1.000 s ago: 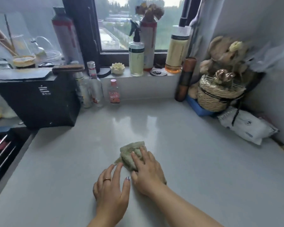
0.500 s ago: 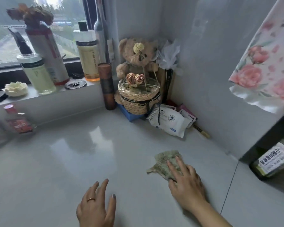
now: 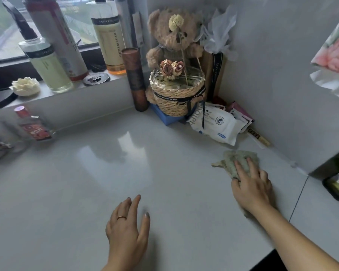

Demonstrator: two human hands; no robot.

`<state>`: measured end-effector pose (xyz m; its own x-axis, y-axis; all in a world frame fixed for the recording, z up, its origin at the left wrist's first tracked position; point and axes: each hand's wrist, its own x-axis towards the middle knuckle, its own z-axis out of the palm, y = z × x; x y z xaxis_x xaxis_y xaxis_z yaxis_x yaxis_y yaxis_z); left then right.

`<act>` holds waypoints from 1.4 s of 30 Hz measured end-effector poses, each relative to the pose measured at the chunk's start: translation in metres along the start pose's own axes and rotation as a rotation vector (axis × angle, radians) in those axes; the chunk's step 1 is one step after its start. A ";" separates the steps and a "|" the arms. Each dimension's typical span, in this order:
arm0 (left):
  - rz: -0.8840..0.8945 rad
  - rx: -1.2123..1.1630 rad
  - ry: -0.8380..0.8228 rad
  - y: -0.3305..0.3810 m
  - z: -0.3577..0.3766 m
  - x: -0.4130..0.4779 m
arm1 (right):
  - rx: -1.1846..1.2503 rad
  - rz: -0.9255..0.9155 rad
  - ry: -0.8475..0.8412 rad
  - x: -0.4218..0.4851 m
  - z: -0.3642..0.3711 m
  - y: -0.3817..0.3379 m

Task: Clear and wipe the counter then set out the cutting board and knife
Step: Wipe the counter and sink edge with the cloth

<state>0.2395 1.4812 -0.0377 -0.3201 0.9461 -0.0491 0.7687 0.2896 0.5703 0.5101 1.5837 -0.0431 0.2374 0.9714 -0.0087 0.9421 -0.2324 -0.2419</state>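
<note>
A crumpled green cloth point(image 3: 233, 159) lies on the pale grey counter point(image 3: 110, 169) at the right, close to the wall. My right hand point(image 3: 251, 186) presses flat on the cloth with straight fingers, covering its near part. My left hand point(image 3: 128, 229) rests flat on the bare counter at the lower middle, fingers spread, a ring on one finger, holding nothing. No cutting board or knife is in view.
A straw basket point(image 3: 177, 96) with a teddy bear point(image 3: 172, 36), a brown tube point(image 3: 135, 79) and a wipes pack point(image 3: 215, 122) fill the back right corner. Bottles point(image 3: 110, 36) line the window sill. A small red-labelled bottle point(image 3: 32, 126) stands at the left.
My right hand has slid the cloth to the right across the counter toward the wall. The view has swung right with it. My left hand stays flat on the counter.
</note>
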 end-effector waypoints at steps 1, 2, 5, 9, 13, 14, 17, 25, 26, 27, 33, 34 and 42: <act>-0.008 -0.009 0.007 -0.003 -0.002 0.000 | -0.012 -0.052 -0.017 -0.010 0.005 -0.017; -0.015 -0.016 0.018 -0.005 -0.004 0.000 | -0.016 -0.140 -0.046 -0.022 0.011 -0.037; -0.026 -0.011 0.049 -0.012 -0.010 0.001 | 0.073 -0.464 -0.218 -0.056 0.033 -0.110; -0.080 -0.023 0.102 -0.023 -0.018 0.008 | 0.084 -0.606 -0.320 -0.049 0.048 -0.165; -0.137 -0.026 0.116 -0.029 -0.017 0.016 | 0.029 -0.549 -0.232 0.004 0.044 -0.159; -0.132 -0.019 0.120 -0.030 -0.016 0.017 | 0.010 -0.519 -0.213 0.016 0.040 -0.152; -0.122 -0.012 0.128 -0.031 -0.013 0.021 | -0.047 -0.418 -0.151 0.034 0.029 -0.111; -0.099 -0.058 0.127 -0.030 -0.015 0.034 | -0.158 -0.218 -0.141 -0.049 0.003 -0.034; -0.097 -0.063 0.129 -0.030 -0.015 0.036 | -0.151 -0.256 -0.134 -0.065 0.003 -0.044; -0.095 -0.063 0.128 -0.031 -0.015 0.037 | -0.101 -0.311 -0.119 -0.078 0.003 -0.055; -0.071 -0.069 0.122 -0.033 -0.017 0.041 | -0.116 -0.508 -0.209 -0.041 0.019 -0.122; -0.070 -0.067 0.120 -0.035 -0.017 0.041 | -0.083 -0.483 -0.221 -0.017 0.024 -0.132; -0.110 -0.009 0.237 -0.060 -0.033 0.049 | -0.078 -0.377 -0.246 0.077 0.053 -0.226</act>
<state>0.1592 1.5056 -0.0479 -0.5230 0.8484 0.0820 0.7175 0.3863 0.5797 0.3024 1.7135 -0.0405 -0.1796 0.9695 -0.1665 0.9692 0.1454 -0.1987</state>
